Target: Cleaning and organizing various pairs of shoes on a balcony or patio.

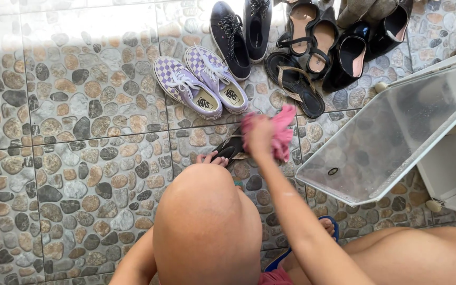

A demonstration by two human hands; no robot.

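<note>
Head view: your right hand point(259, 136) has a closed grip on a pink cloth point(283, 132), pressed over a dark shoe point(231, 149) on the pebble-tile floor point(80, 158). Your left hand point(212, 158) is mostly hidden behind your knee point(207, 227); fingertips touch the shoe, grip unclear. Lilac checkered sneakers point(201, 84) lie just beyond.

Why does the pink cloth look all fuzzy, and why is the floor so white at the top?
In the head view, the pink cloth and the right hand holding it are smeared by motion blur; the purple checkered sneakers stay sharp. Bright light washes out the pebble-pattern floor along the top edge. The left hand on the dark shoe sits partly hidden behind the knee.
</note>
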